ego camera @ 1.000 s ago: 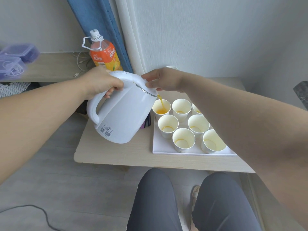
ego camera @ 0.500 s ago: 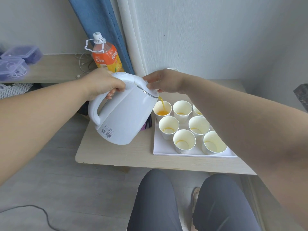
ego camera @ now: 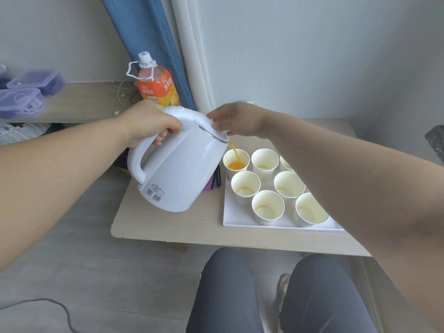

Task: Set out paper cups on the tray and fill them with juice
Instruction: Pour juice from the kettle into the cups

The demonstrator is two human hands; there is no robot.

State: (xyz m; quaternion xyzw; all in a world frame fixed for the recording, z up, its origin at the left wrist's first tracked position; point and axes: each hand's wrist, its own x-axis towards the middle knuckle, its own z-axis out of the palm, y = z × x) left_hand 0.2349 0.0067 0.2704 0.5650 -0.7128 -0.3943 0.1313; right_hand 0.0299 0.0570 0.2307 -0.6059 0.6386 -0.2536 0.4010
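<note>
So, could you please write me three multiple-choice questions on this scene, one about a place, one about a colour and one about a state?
1. Where does the juice stream land?
A. in the back-left paper cup
B. in the front-right cup
C. beside the tray

2. What colour is the tray?
A. blue
B. white
C. black

3. How is the kettle placed?
A. upright on its base
B. lying on its side
C. tilted in the air

Answers:
1 A, the orange stream runs from the spout into that cup.
2 B, its bare front part shows white.
3 C, the left hand grips its handle and the right hand rests on its lid while it leans toward the cups.
</note>
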